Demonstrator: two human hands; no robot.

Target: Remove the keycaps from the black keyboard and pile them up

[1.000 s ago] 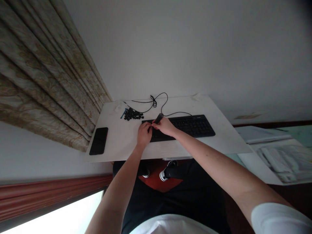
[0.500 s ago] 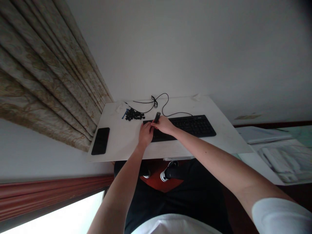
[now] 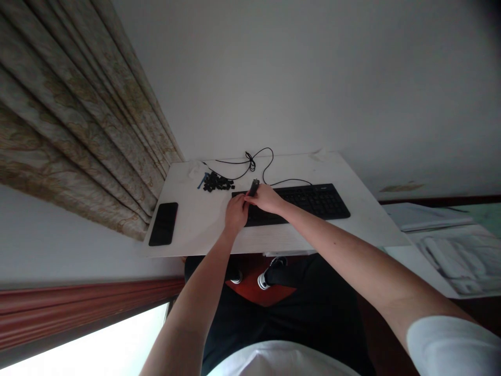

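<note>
Beneath the right hand (image 3: pixel 266 199), clamped on a tool (image 3: pixel 254 187), lay the keyboard (image 3: pixel 319 201); beside it, the left hand (image 3: pixel 237 211), grip unclear. Little had shifted; work seemed ongoing.

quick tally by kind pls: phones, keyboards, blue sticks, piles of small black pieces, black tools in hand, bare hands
Phone: 1
Keyboard: 1
Blue stick: 1
Pile: 1 (its pieces overlap too much to count)
Black tool: 1
Hands: 2 (left hand, right hand)
Total: 7
</note>
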